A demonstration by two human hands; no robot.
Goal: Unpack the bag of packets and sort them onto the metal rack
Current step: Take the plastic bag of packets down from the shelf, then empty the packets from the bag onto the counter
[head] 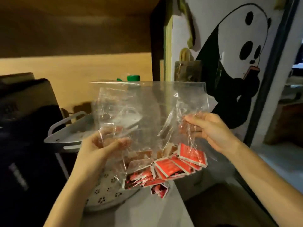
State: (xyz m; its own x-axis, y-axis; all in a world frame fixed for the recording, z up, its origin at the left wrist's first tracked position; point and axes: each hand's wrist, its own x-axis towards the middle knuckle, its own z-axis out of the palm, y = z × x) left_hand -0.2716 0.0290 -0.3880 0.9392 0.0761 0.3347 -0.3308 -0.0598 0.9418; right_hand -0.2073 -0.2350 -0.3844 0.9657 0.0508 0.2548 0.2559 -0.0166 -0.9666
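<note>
Clear plastic bag [147, 112] held up between both hands, in front of a panda mural [237, 63]. Left hand [105, 145] grips the bag's lower left side, fingers curled round the crumpled film; right hand [208, 128] pinches its right side. Red packets [173, 167] lie heaped in the bag's sagging bottom, below and between the hands; one packet [159, 190] sits lowest at the bag's edge. White perforated metal rack [105, 192] stands behind and below the left hand. A green-capped bottle [133, 78] shows above the bag.
</note>
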